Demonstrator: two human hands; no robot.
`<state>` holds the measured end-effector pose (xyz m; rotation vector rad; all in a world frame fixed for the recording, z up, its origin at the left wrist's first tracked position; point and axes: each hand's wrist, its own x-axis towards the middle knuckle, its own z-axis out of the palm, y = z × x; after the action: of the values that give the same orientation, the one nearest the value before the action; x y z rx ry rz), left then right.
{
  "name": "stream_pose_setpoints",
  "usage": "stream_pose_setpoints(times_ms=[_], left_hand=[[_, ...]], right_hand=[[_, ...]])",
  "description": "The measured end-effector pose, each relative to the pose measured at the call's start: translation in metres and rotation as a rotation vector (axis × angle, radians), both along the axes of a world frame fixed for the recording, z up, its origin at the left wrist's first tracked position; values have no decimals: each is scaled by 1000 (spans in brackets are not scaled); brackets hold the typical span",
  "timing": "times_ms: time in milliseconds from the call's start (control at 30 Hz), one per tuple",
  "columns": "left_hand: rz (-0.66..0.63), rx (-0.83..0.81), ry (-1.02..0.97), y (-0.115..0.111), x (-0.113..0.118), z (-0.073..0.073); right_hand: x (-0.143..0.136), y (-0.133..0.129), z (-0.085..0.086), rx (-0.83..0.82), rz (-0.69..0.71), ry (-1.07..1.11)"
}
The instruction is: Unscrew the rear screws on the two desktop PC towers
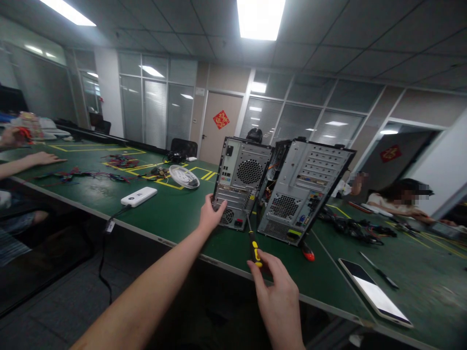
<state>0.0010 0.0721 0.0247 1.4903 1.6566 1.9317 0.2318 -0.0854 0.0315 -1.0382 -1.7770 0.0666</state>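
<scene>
Two desktop computer cases stand upright side by side, rear panels toward me. On the left computer case (239, 167), my left hand (211, 214) grips the lower left edge, thumb across the back panel near its small fan grille. My right hand (277, 284) pinches the yellow and black handle of a screwdriver (254, 248). The screwdriver's shaft points up at the lower right edge of that case; whether the tip sits in a screw is too small to tell. Just right of it is the second computer case (310, 184), with a red-handled tool (308, 253) partly behind its base.
The green table (175, 216) bears a white power bank (138, 196), a white perforated cover (184, 176), loose wires (87, 175), black cables (357, 229), a phone (375, 291) and a thin knife-like tool (379, 270). Other people sit at left and right; one person's hand (45, 158) rests on the table.
</scene>
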Motion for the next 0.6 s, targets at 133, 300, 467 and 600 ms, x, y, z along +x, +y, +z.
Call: stream_pose_setpoints(times_ms=[133,300,467,600], left_hand=[[2,-4,2,1,-1,-1],[-4,-7,5,1,-1,-2],[-6,1,2,1,-1,-2],[-5,-4,1,0,-1,-1]], right_hand=[[1,1,-1,-6,-5,10],[-1,3,-2,-14,0,37],[-3,3,-3,-38,4,43],[-2,2,-1,-10,7,23]])
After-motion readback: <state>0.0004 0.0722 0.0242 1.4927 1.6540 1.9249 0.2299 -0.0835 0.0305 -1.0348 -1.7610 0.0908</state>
